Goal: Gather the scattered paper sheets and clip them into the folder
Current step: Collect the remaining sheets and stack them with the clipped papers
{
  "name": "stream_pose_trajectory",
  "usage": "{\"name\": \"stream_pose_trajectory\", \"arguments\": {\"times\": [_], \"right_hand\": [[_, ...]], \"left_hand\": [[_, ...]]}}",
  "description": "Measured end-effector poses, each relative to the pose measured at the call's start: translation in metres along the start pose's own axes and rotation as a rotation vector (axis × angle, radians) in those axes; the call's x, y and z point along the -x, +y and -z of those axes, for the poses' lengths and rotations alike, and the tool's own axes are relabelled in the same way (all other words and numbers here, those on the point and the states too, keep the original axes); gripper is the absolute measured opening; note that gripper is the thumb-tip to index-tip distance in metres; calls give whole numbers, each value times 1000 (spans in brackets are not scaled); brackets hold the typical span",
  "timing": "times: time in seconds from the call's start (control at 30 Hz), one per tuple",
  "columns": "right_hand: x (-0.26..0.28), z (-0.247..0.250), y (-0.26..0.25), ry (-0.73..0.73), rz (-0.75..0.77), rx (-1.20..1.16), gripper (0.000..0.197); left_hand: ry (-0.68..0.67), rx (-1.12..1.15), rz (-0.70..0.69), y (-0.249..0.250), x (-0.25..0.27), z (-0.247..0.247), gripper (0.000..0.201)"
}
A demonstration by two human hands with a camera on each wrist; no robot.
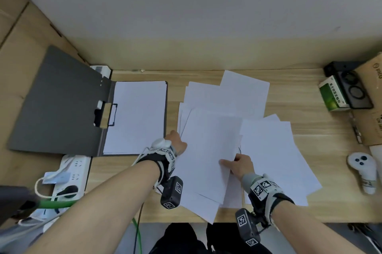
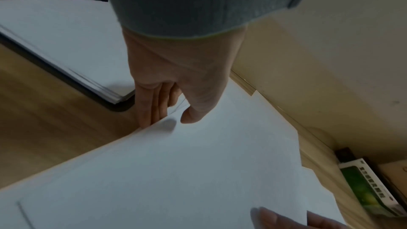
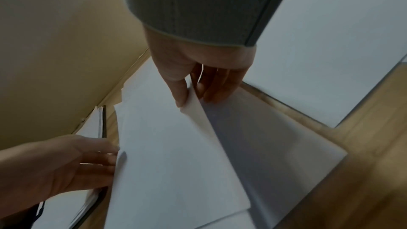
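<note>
The grey folder (image 1: 57,104) lies open at the left, with a white stack (image 1: 136,117) under its black clip (image 1: 111,114). Loose white sheets (image 1: 227,96) overlap across the middle of the wooden desk. My left hand (image 1: 175,142) holds the left edge of the top sheet (image 1: 208,150), fingers (image 2: 149,111) under it and thumb over it. My right hand (image 1: 239,164) pinches the same sheet's right edge (image 3: 191,104), thumb on top and fingers below, lifting that side off the sheets underneath. In the right wrist view, my left hand (image 3: 88,159) shows at the sheet's far edge.
A white power strip (image 1: 70,175) with plugs lies under the folder's near corner. A green box (image 1: 330,96), a black device (image 1: 351,88), cardboard boxes (image 1: 372,127) and a white controller (image 1: 363,171) crowd the right side. Some sheets overhang the desk's front edge (image 1: 206,212).
</note>
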State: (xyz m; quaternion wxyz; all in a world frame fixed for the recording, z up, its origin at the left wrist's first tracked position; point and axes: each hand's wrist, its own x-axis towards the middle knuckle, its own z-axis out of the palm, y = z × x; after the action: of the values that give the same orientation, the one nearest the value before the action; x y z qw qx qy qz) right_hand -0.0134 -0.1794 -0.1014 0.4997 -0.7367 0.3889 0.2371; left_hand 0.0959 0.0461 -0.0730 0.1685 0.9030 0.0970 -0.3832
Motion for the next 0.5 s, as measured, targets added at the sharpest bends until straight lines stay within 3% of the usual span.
{"name": "stream_pose_trajectory", "arguments": {"times": [0.07,0.13,0.2,0.37,0.5], "right_hand": [[7,-6,-6,7,31,-16,22],[12,-6,-11,35,75,4,8],[12,0,-15,92,105,61,2],[2,21,-14,206,118,175,20],[-1,15,-4,154,33,129,39]], "left_hand": [[-11,33,-14,-9,4,-2,25],[-19,52,-40,-17,11,-4,8],[-41,95,-64,-24,13,-7,23],[-89,174,-87,-35,15,-6,26],[-94,250,-92,-32,18,-16,37]]}}
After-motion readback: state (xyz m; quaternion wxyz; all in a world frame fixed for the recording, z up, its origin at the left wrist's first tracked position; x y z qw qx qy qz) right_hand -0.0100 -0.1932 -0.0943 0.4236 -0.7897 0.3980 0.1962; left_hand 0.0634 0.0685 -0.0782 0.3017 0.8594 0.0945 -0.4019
